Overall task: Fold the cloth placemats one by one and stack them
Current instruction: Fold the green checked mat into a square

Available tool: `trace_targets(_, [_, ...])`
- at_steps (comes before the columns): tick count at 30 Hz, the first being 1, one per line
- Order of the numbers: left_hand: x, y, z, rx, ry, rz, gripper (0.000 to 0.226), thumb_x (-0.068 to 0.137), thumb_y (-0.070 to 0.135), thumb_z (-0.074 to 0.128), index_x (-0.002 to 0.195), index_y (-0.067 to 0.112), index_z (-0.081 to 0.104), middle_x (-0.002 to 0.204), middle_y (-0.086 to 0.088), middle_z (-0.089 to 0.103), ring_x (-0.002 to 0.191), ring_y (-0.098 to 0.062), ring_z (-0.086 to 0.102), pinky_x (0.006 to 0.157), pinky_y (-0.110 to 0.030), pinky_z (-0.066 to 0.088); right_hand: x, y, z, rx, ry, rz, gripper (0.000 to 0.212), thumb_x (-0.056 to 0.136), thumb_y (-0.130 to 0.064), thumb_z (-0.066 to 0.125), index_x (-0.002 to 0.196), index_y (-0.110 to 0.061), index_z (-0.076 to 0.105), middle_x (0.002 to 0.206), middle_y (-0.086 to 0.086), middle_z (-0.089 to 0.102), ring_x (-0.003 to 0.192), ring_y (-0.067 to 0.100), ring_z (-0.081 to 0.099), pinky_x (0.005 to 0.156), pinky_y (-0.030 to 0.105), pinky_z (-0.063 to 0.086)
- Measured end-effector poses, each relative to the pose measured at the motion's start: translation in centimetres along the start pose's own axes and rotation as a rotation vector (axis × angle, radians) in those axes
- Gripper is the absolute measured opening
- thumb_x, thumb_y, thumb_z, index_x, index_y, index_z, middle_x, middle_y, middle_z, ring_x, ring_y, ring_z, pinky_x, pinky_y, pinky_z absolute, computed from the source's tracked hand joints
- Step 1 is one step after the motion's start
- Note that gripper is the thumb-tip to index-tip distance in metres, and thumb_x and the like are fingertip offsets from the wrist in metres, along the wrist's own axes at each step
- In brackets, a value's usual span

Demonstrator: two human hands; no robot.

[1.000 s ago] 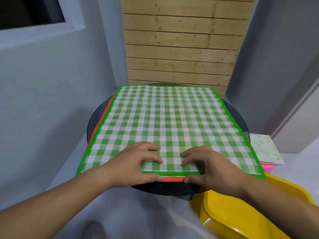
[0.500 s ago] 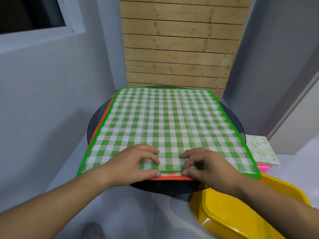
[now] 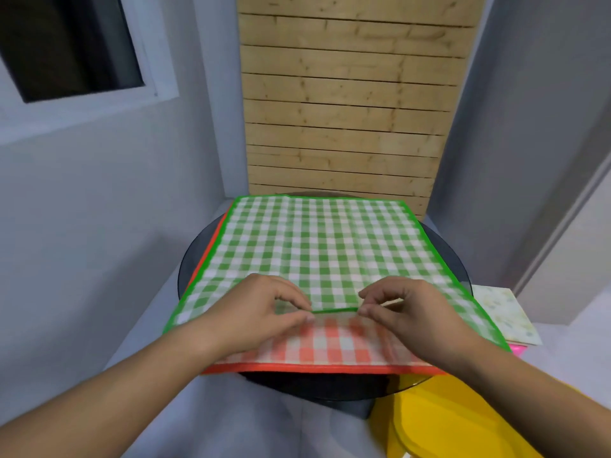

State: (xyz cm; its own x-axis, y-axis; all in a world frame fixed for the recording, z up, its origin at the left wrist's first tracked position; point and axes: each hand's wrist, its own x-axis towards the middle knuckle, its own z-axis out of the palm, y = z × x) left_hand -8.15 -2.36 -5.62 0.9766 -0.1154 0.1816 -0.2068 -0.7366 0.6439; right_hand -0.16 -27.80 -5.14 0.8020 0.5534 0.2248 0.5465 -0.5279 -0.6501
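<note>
**matfolder22:** So where was the green placemat (image 3: 324,252) at that point, on the table or up in the air?

**slowhands:** Mostly on the table. It lay spread flat over the round dark table (image 3: 317,386), with its far edge up by the wooden slat wall (image 3: 344,110). Only the near edge was off the surface, raised a bit in the middle. Under it was an orange checked placemat (image 3: 330,345). Its near strip showed bare, plus a thin sliver poked out along the left side.

**matfolder22:** And the hands? Gripping or just resting?

**slowhands:** Gripping, both of them. The left hand (image 3: 261,312) had thumb and fingers curled in, pinching the green hem, and the right hand (image 3: 413,312) did the same a little to the right. A short stretch of hem ran straight between the two pinches. Both hands were close together at the middle of the near edge, over the orange mat's bare strip. The fingers were kinda blurry tho, so I couldn't tell exactly which ones did the pinching.

**matfolder22:** Anything else around?

**slowhands:** A yellow plastic thing (image 3: 446,424) at near right, just beside the table. A pale flowery folded cloth (image 3: 506,312) lay off to the right, sitting on something pink (image 3: 517,349). There was also a dark window (image 3: 69,47) up on the far left wall.
</note>
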Motion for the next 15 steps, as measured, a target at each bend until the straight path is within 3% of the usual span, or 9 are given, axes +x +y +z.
trace_targets(7, [4.6, 1.4, -3.8, 0.085, 0.087, -0.029, 0.009, 0.089, 0.037, 0.074, 0.087, 0.031, 0.081, 0.09, 0.025, 0.074, 0.092, 0.01, 0.064, 0.087, -0.018, 0.049, 4.5, -1.1, -2.5, -0.448, 0.115, -0.236, 0.011, 0.088, -0.039, 0.068, 0.087, -0.029, 0.07, 0.087, -0.014, 0.064, 0.084, 0.009, 0.059, 0.069, 0.031, 0.05])
trace_targets(10, [8.0, 1.5, -5.9, 0.241, 0.101, -0.019, 0.013, 0.091, 0.041, 0.071, 0.09, 0.032, 0.08, 0.094, 0.022, 0.074, 0.093, 0.005, 0.063, 0.087, -0.024, 0.05, 7.6, -1.4, -3.6, -0.584, 0.192, -0.309, 0.014, 0.086, -0.039, 0.071, 0.084, -0.025, 0.07, 0.081, -0.01, 0.065, 0.08, 0.017, 0.062, 0.059, 0.028, 0.041])
trace_targets(12, [10.8, 1.1, -7.0, 0.363, 0.091, -0.012, 0.015, 0.091, 0.043, 0.069, 0.09, 0.031, 0.079, 0.093, 0.018, 0.074, 0.091, -0.002, 0.064, 0.085, -0.031, 0.052, 10.2, -1.4, -4.2, -0.65, 0.202, -0.3, 0.016, 0.089, -0.04, 0.068, 0.087, -0.024, 0.07, 0.084, -0.008, 0.066, 0.084, 0.019, 0.061, 0.06, 0.028, 0.038])
trace_targets(15, [14.4, 0.2, -7.9, 0.513, 0.058, -0.066, 0.016, 0.091, 0.045, 0.067, 0.084, 0.032, 0.073, 0.088, 0.014, 0.072, 0.089, -0.014, 0.065, 0.08, -0.034, 0.054, 14.1, -0.6, -4.1, -0.669, 0.168, -0.26, 0.017, 0.092, -0.038, 0.063, 0.09, -0.023, 0.07, 0.087, -0.003, 0.067, 0.087, 0.026, 0.062, 0.068, 0.035, 0.046])
